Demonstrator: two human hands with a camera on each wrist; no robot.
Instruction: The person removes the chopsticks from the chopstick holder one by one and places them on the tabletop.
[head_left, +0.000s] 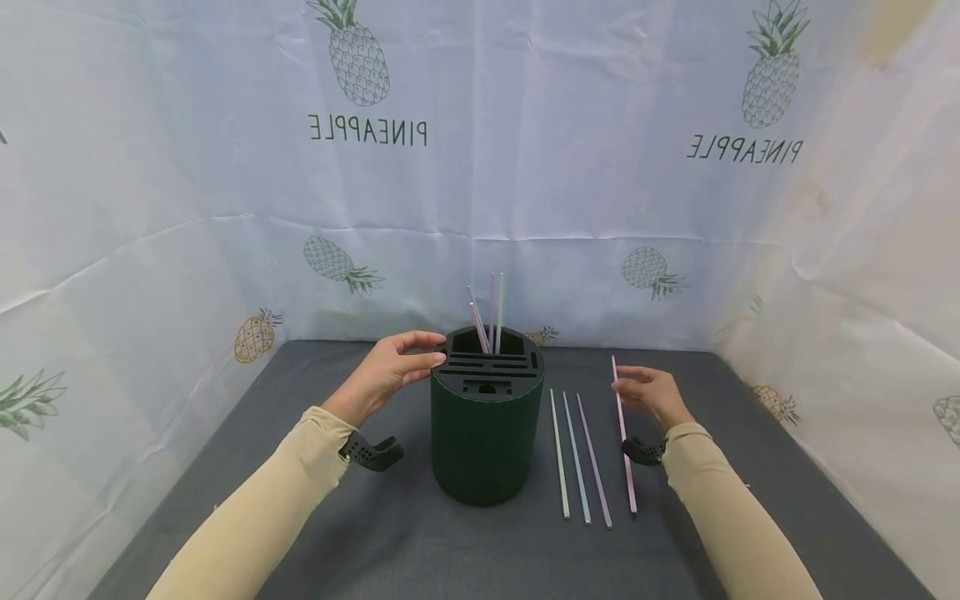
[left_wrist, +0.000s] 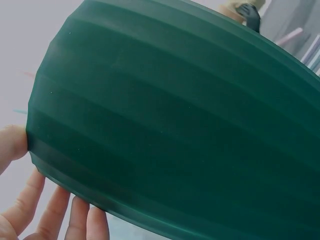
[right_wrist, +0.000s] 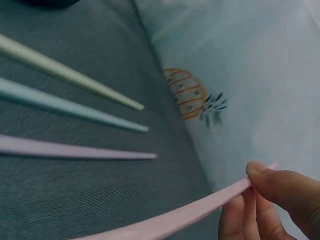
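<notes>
A dark green, round knife block (head_left: 486, 442) with a black slotted top stands upright on the table. My left hand (head_left: 390, 371) holds its upper left edge, the thumb at the rim and the fingers (left_wrist: 52, 210) against the side. In my right hand (head_left: 648, 392), the thumb and fingertips pinch a pink chopstick (head_left: 622, 417) near its thin far end. Left of it lie three chopsticks side by side: purple (head_left: 593, 458), blue (head_left: 576, 458) and pale yellow-green (head_left: 559, 458). Several more chopsticks (head_left: 492, 312) stand in the block's rear opening.
The table (head_left: 360, 533) has a dark grey cover. White cloth (head_left: 480, 192) with pineapple prints hangs behind it and along both sides. A black strap (head_left: 371, 452) sits at the left wrist and another strap (head_left: 643, 452) at the right.
</notes>
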